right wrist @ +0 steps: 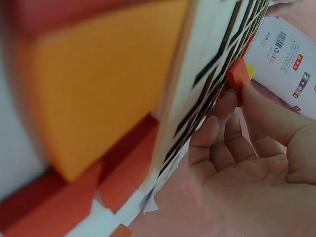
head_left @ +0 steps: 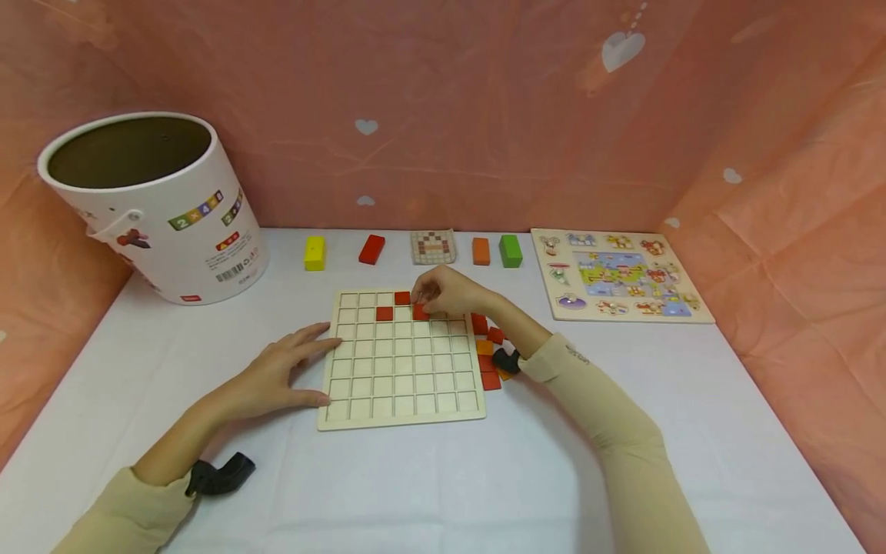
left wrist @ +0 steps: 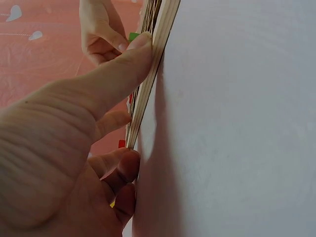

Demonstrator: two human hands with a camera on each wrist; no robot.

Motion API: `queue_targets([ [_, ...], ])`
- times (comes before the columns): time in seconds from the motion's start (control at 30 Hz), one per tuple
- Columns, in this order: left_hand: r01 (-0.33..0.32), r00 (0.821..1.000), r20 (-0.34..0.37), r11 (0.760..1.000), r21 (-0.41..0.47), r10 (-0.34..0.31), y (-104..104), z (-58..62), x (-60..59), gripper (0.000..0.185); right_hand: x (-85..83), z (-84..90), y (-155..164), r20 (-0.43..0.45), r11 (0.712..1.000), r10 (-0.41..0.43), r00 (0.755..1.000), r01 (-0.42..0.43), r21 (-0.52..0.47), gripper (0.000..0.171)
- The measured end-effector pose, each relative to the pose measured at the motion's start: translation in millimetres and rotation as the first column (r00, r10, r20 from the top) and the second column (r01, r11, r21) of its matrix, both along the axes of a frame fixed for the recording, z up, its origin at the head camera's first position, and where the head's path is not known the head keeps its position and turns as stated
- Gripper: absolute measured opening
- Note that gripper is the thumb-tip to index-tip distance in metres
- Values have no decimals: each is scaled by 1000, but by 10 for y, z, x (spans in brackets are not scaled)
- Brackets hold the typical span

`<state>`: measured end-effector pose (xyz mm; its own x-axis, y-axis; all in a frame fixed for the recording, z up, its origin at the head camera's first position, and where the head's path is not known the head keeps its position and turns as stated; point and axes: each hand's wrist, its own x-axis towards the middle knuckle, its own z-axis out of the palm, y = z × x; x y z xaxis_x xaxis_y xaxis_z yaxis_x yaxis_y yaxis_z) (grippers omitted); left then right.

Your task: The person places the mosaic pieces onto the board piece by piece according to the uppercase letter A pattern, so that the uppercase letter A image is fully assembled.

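Observation:
A wooden grid board (head_left: 404, 369) lies flat on the table between both hands. Two red square tiles sit in its upper cells, one red tile (head_left: 384, 313) in the second row and another (head_left: 402, 298) at the top row. My right hand (head_left: 453, 292) pinches a further red tile (right wrist: 238, 79) between thumb and fingertips, low over the second row of cells. My left hand (head_left: 280, 373) rests at the board's left edge, fingers spread and relaxed; in the left wrist view its thumb (left wrist: 133, 57) lies along the board's side.
Red and orange tiles (head_left: 490, 380) lie along the board's right edge, partly under the right wrist. Behind stand a yellow block (head_left: 314, 253), a red block (head_left: 371, 249), a pattern card (head_left: 434, 247), orange (head_left: 481, 251) and green blocks (head_left: 511, 251). A white bucket (head_left: 231, 246) and picture puzzle (head_left: 564, 308) flank them.

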<state>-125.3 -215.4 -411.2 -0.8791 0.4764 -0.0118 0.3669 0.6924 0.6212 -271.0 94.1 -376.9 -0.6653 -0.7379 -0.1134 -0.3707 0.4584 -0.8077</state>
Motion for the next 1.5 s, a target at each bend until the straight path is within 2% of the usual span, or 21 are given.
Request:
queue_targets([
  [0.77, 8, 1000, -12, 1000, 9, -8, -20, 7, 4, 85, 37, 31, -29, -83, 994, -11, 996, 20, 105, 13],
  [0.93, 5, 1000, -9, 1000, -1, -5, -13, -7, -2, 86, 154, 101, 6, -180, 980, 5, 984, 31, 197, 24],
  [1.03, 3, 1000, 2, 1000, -6, -3, -9, -11, -11, 87, 299, 169, 45, -274, 942, 46, 961, 49, 332, 45],
  [1.1, 0, 1000, 5, 1000, -7, 0, -9, -8, -17, 87, 396, 197, 73, -308, 892, 105, 946, 47, 449, 61],
  [1.17, -4, 1000, 7, 1000, -7, 4, -15, -1, -15, 87, 476, 202, 96, -308, 835, 179, 934, 21, 550, 73],
  [1.23, -8, 1000, 9, 1000, -5, 8, -19, 7, -11, 87, 541, 195, 114, -273, 785, 241, 931, -22, 619, 80],
  [1.3, -10, 1000, 11, 1000, -7, 10, -21, 11, -7, 87, 586, 178, 130, -239, 763, 268, 933, -54, 644, 84],
  [1.37, -8, 1000, 11, 1000, -7, 8, -18, 11, -6, 87, 601, 159, 160, -217, 775, 265, 939, -74, 628, 85],
  [1.5, -2, 1000, 10, 1000, -13, 2, -1, -3, -15, 87, 549, 136, 341, -207, 867, 165, 964, -42, 496, 83],
])
